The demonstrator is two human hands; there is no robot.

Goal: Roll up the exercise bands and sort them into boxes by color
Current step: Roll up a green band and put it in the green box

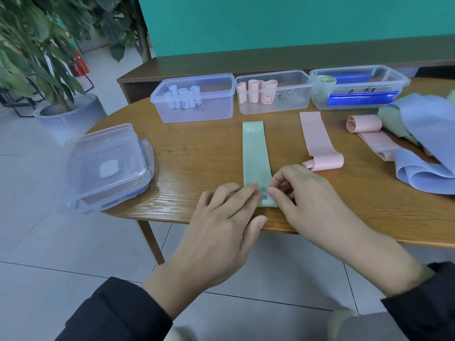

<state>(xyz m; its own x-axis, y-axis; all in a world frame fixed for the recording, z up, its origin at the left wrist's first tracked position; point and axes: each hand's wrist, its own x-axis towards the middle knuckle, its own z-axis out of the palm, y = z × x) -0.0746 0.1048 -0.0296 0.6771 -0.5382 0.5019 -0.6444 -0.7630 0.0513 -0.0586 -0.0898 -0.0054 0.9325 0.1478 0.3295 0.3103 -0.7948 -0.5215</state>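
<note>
A pale green band [254,153] marked 30 LB lies flat on the wooden table [197,153], running away from me. My left hand [221,232] and my right hand [305,198] pinch its near end, which is curled into a small roll. Three clear boxes stand at the back: the left box [221,99] holds rolled blue bands, the middle box [293,99] rolled pink bands, the right box [398,80] one green roll. A pink band [317,141] lies to the right, partly curled at its near end.
A pile of loose pink, green and blue bands [418,143] covers the table's right side. Stacked clear lids [108,166] overhang the table's left edge. A potted plant [49,70] stands on the floor at left. A teal wall rises behind the table.
</note>
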